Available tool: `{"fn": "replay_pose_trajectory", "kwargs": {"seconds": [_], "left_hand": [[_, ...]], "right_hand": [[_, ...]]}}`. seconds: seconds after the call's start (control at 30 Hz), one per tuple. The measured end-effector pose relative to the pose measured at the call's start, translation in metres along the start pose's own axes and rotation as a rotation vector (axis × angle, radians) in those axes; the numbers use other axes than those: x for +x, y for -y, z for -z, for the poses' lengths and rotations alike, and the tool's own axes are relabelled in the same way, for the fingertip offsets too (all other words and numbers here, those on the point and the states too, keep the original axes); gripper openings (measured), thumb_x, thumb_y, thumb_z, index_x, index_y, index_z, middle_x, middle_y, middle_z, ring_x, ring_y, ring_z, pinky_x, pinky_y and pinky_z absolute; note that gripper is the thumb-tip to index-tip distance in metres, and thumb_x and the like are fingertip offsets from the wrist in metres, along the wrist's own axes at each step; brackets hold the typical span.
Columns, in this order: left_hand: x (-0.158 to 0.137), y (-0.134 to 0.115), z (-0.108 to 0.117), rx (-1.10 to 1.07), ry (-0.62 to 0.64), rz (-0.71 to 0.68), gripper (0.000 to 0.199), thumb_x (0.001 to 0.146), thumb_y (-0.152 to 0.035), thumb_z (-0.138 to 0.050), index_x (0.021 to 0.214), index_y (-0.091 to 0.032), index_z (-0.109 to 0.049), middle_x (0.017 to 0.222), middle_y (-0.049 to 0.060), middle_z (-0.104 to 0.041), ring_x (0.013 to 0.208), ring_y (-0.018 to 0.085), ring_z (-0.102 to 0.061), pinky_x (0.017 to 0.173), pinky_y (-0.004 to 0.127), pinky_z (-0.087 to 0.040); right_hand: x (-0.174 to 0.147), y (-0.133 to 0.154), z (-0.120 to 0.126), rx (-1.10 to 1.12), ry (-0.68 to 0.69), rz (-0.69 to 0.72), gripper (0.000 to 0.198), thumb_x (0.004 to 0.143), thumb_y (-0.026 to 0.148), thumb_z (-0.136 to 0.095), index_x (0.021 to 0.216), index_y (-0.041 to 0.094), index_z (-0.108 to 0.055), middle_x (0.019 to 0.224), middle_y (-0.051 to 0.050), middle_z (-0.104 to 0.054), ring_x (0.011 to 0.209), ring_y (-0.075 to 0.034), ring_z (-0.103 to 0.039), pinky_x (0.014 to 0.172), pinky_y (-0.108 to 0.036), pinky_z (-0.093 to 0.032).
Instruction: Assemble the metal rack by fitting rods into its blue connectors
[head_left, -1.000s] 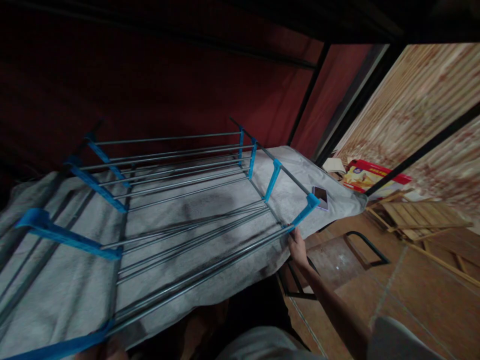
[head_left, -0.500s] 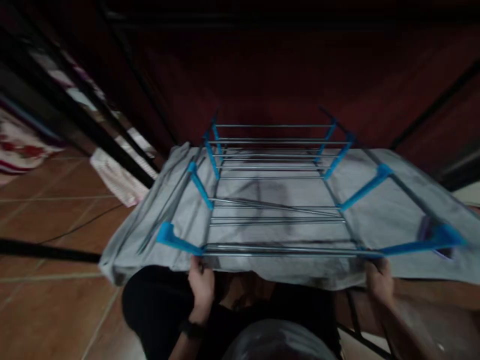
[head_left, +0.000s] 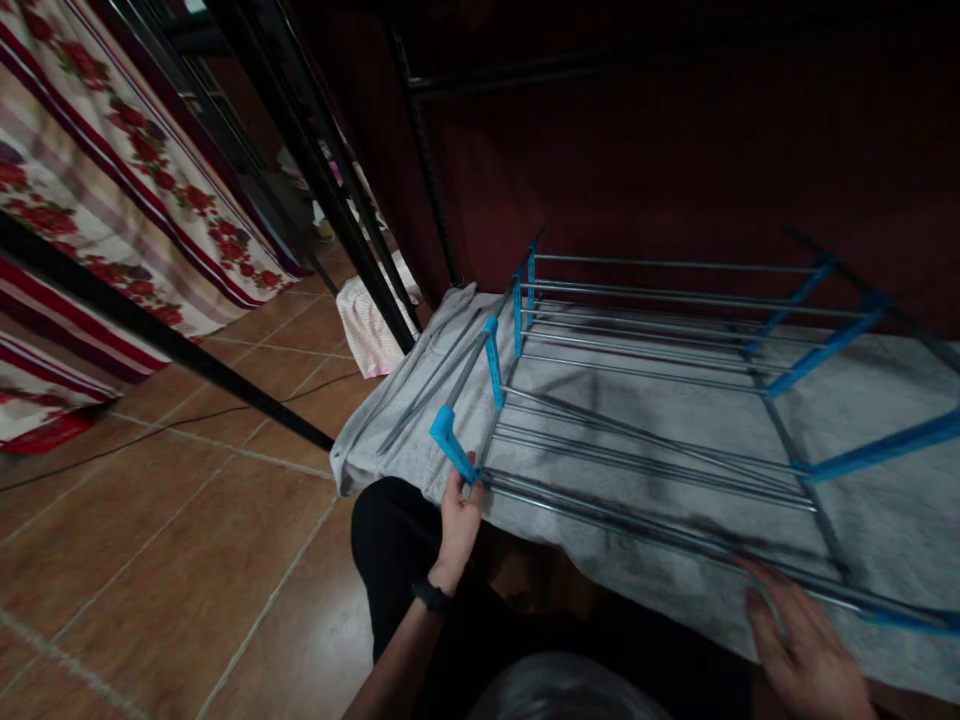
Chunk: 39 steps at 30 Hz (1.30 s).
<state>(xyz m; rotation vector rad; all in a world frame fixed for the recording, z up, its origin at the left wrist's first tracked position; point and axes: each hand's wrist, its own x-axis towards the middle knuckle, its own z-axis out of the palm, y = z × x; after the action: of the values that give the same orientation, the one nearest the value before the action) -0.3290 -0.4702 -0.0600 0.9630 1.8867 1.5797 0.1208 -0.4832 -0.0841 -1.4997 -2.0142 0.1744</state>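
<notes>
- The rack [head_left: 645, 372], made of metal rods and blue parts, stands on the grey cloth [head_left: 367, 435], and it fills the middle and the right of the frame.
- Our left hand [head_left: 460, 515], near the lower middle of the frame, is closed at the near left corner; the thumb and the fingers pinch the foot of the blue bracket [head_left: 450, 440], where the front rods [head_left: 615, 522] meet it.
- Our right hand [head_left: 806, 640], at the lower right, looks open, with its thumb apart from the fingers. It is blurred, and its fingertips are at the front rods; we cannot tell if they touch.
- We judge that the step in hand is the handling of this near left joint, perhaps to check or to settle it.
- In the middle of the rack, some rods run slantwise across the others; how their ends are fixed, we cannot tell.
- In our judgement, the next move calls for a steady left corner and a light right hand along the front, because a hard push could twist the whole rack.
</notes>
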Motion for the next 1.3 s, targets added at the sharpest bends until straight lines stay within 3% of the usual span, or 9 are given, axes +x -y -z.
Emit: {"fn": "replay_pose_trajectory", "kwargs": {"seconds": [0.07, 0.17, 0.33, 0.53, 0.73, 0.93, 1.07, 1.17, 1.3], "left_hand": [[0.000, -0.003, 0.000, -0.022, -0.014, -0.038, 0.044, 0.088, -0.033, -0.059, 0.129, -0.018, -0.060, 0.137, 0.015, -0.064, 0.130, 0.026, -0.058, 0.113, 0.044, -0.043], [0.001, -0.003, 0.002, -0.021, -0.009, -0.076, 0.042, 0.091, -0.036, -0.057, 0.129, -0.019, -0.060, 0.136, 0.015, -0.065, 0.130, 0.025, -0.059, 0.113, 0.042, -0.043], [0.005, -0.004, 0.007, 0.047, 0.026, -0.124, 0.033, 0.092, -0.035, -0.054, 0.120, -0.018, -0.062, 0.128, 0.014, -0.069, 0.122, 0.025, -0.064, 0.109, 0.042, -0.047], [0.001, -0.009, 0.005, 0.161, -0.012, -0.144, 0.030, 0.093, -0.032, -0.052, 0.118, -0.019, -0.059, 0.119, 0.014, -0.072, 0.113, 0.026, -0.068, 0.102, 0.042, -0.051], [-0.001, -0.015, 0.002, 0.250, -0.015, -0.155, 0.022, 0.093, -0.026, -0.048, 0.113, -0.021, -0.057, 0.109, 0.011, -0.072, 0.104, 0.024, -0.070, 0.096, 0.038, -0.052], [-0.002, -0.014, 0.001, 0.314, -0.023, -0.186, 0.025, 0.092, -0.020, -0.045, 0.115, -0.020, -0.055, 0.107, 0.011, -0.072, 0.102, 0.024, -0.070, 0.092, 0.037, -0.053], [-0.001, -0.011, 0.002, 0.299, -0.040, -0.193, 0.024, 0.092, -0.021, -0.046, 0.115, -0.020, -0.055, 0.107, 0.011, -0.072, 0.100, 0.024, -0.070, 0.089, 0.037, -0.053], [0.001, -0.009, 0.004, 0.249, -0.038, -0.189, 0.024, 0.093, -0.027, -0.050, 0.114, -0.020, -0.057, 0.105, 0.010, -0.072, 0.098, 0.024, -0.069, 0.090, 0.037, -0.052], [0.005, -0.004, 0.006, 0.144, -0.038, -0.160, 0.027, 0.090, -0.032, -0.057, 0.113, -0.020, -0.060, 0.104, 0.008, -0.072, 0.098, 0.023, -0.068, 0.091, 0.035, -0.051]], "right_hand": [[0.025, 0.028, -0.023, -0.038, 0.108, 0.132, 0.048, 0.098, 0.039, -0.041, 0.144, 0.026, -0.051, 0.137, -0.009, -0.063, 0.125, -0.031, -0.059, 0.105, -0.052, -0.047], [0.057, 0.059, -0.054, -0.145, 0.186, 0.306, 0.041, 0.101, 0.032, -0.041, 0.137, 0.021, -0.057, 0.126, -0.011, -0.068, 0.115, -0.029, -0.064, 0.103, -0.051, -0.047], [0.073, 0.064, -0.076, -0.264, 0.238, 0.371, 0.040, 0.099, 0.012, -0.035, 0.125, 0.021, -0.064, 0.111, -0.009, -0.071, 0.101, -0.026, -0.066, 0.091, -0.045, -0.052], [0.068, 0.055, -0.075, -0.243, 0.224, 0.381, 0.036, 0.099, 0.014, -0.036, 0.124, 0.021, -0.061, 0.107, -0.010, -0.069, 0.097, -0.026, -0.065, 0.087, -0.044, -0.051], [0.067, 0.060, -0.072, -0.320, 0.208, 0.427, 0.051, 0.087, -0.002, -0.036, 0.127, 0.020, -0.059, 0.107, -0.010, -0.066, 0.099, -0.027, -0.063, 0.092, -0.046, -0.051], [0.079, 0.068, -0.063, -0.357, 0.201, 0.454, 0.050, 0.084, -0.005, -0.038, 0.121, 0.018, -0.061, 0.100, -0.010, -0.066, 0.090, -0.024, -0.062, 0.085, -0.041, -0.052], [0.095, 0.076, -0.052, -0.379, 0.145, 0.423, 0.041, 0.090, 0.002, -0.042, 0.122, 0.018, -0.061, 0.103, -0.011, -0.067, 0.093, -0.025, -0.063, 0.085, -0.042, -0.051], [0.097, 0.083, -0.042, -0.323, 0.164, 0.438, 0.026, 0.099, 0.019, -0.046, 0.119, 0.018, -0.063, 0.100, -0.010, -0.066, 0.089, -0.025, -0.063, 0.083, -0.040, -0.050], [0.089, 0.085, -0.036, -0.296, 0.182, 0.457, 0.027, 0.103, 0.028, -0.045, 0.119, 0.018, -0.063, 0.098, -0.009, -0.065, 0.087, -0.024, -0.062, 0.083, -0.040, -0.050]]}}
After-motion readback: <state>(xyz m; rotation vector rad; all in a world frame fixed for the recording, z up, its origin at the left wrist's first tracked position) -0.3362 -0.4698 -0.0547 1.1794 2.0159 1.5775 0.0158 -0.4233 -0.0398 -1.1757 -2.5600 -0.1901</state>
